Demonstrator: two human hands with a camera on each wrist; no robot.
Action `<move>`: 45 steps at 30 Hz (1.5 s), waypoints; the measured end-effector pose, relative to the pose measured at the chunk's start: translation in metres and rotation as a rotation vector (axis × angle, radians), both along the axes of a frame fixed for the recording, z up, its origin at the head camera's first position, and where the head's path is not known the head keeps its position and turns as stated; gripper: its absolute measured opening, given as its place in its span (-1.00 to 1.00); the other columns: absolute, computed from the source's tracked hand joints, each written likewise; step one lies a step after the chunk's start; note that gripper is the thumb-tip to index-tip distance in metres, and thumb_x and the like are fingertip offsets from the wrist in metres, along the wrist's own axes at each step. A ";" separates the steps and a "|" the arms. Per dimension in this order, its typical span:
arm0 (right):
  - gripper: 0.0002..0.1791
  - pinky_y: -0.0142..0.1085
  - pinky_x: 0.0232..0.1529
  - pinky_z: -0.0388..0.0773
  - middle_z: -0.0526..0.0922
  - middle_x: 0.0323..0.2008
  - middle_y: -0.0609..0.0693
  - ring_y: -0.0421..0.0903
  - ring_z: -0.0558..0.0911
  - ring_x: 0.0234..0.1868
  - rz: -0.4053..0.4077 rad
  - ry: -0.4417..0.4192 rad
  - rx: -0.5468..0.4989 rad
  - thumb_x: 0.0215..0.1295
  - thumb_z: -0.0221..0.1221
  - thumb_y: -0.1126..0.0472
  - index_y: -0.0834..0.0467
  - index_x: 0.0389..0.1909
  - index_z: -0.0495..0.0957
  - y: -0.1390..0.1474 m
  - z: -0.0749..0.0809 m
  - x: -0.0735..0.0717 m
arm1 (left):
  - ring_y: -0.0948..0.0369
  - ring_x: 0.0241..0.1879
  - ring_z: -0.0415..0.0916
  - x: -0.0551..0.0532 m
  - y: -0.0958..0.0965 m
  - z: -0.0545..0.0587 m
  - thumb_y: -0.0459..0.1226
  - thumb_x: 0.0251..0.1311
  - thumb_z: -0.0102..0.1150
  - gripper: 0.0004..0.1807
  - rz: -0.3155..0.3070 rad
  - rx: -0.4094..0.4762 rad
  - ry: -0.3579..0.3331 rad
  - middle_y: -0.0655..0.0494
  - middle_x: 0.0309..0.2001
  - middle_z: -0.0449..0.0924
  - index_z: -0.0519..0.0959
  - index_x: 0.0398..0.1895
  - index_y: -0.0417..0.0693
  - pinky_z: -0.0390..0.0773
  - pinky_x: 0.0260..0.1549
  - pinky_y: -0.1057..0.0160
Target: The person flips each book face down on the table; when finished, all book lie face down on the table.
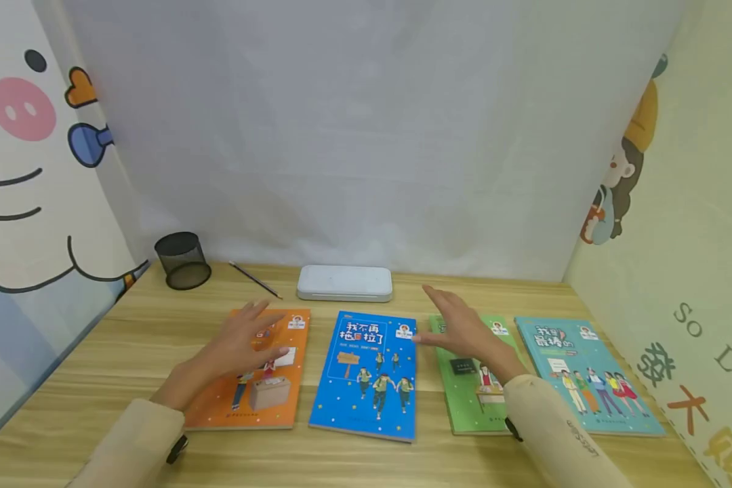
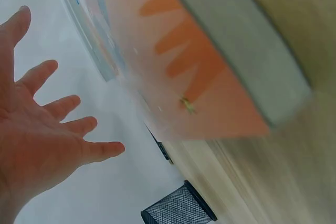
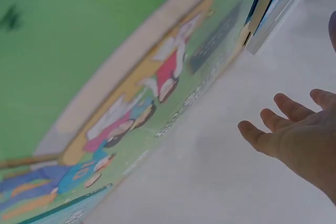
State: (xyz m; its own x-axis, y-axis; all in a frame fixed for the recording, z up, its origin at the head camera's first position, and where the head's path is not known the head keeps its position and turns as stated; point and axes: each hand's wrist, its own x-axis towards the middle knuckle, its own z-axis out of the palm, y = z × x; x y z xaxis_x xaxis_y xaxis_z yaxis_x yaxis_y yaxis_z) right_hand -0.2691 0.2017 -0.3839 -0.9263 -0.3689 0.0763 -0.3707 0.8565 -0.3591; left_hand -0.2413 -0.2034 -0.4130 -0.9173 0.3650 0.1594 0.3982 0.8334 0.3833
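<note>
Over the orange book [image 1: 271, 400] hovers my left hand [image 1: 234, 346], fingers spread and holding nothing; its reflection shows on the glossy cover in the left wrist view. My right hand [image 1: 463, 332] is above the green book [image 1: 472, 407], fingers extended, also holding nothing. Between the two hands lies a blue book [image 1: 366, 379], cover up. A teal book [image 1: 592, 379] rests at the far right, partly behind the right sleeve. In the right wrist view the green cover fills the upper left, and the hand [image 3: 304, 135] is apart from it.
A white case [image 1: 344, 283] stands at the back of the wooden table [image 1: 85, 366]. Left of it lie a pencil [image 1: 255, 279] and a black mesh pen holder [image 1: 183, 261]. A white curtain hangs behind; printed walls stand on both sides.
</note>
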 end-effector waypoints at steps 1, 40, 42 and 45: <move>0.10 0.30 0.41 0.19 0.15 0.53 0.25 0.31 0.14 0.53 0.011 -0.006 -0.009 0.18 0.35 -0.20 0.12 0.59 -0.02 -0.003 0.001 -0.001 | -0.45 0.46 -0.03 0.002 -0.002 0.000 0.07 0.25 0.27 -0.30 -0.009 0.003 -0.001 -0.38 0.49 0.14 0.45 0.36 -0.12 0.06 0.27 -0.57; 0.00 0.10 0.43 0.32 0.30 0.48 0.16 0.13 0.30 0.49 0.215 -0.201 -0.203 0.17 0.43 -0.01 0.03 0.56 0.12 -0.132 -0.002 -0.036 | -0.39 0.45 0.07 0.035 -0.026 -0.009 0.16 -0.10 0.50 -0.17 -0.146 -0.007 -0.131 -0.29 0.46 0.25 0.58 0.23 -0.08 0.18 0.28 -0.48; 0.00 0.07 0.44 0.31 0.31 0.48 0.15 0.11 0.30 0.49 0.226 -0.209 -0.199 0.17 0.43 0.00 0.03 0.56 0.12 -0.140 -0.003 -0.038 | -0.39 0.45 0.07 0.035 -0.025 -0.009 0.20 -0.12 0.49 -0.13 -0.151 -0.028 -0.140 -0.28 0.47 0.24 0.57 0.25 -0.07 0.17 0.27 -0.50; 0.01 0.04 0.46 0.29 0.30 0.49 0.13 0.09 0.29 0.50 0.235 -0.233 -0.196 0.16 0.43 -0.03 0.02 0.56 0.11 -0.151 -0.006 -0.040 | -0.39 0.45 0.07 0.035 -0.025 -0.009 0.26 -0.14 0.47 -0.07 -0.152 -0.065 -0.166 -0.28 0.48 0.22 0.54 0.28 -0.05 0.14 0.24 -0.54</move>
